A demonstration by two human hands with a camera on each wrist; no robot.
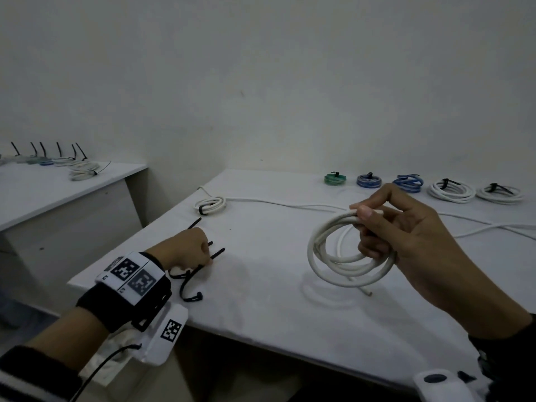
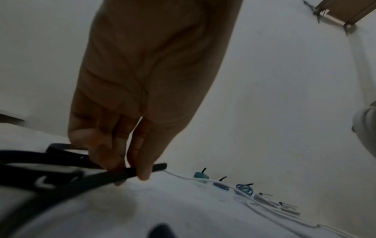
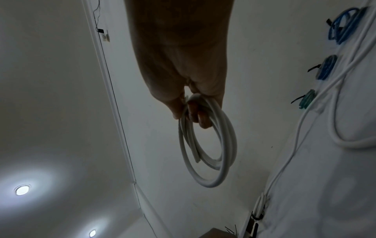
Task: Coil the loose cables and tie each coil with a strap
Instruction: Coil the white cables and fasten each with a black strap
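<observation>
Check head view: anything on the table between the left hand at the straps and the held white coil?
Nothing: bare tabletop lies between the left hand, pinching a black strap, and the white coil held in the right hand.

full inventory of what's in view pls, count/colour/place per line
white coil: 1, white, held above table, no strap
straps: several, black, loose at table's near-left edge
tied coils: 5, one green, two blue, two white, row at table's back right
long cable: 1, white, partly coiled back left, rest trailing right
table: 1, white
side table: 1, white, left, more tied coils
left hand: pinches a strap
right hand: grips white coil
</observation>
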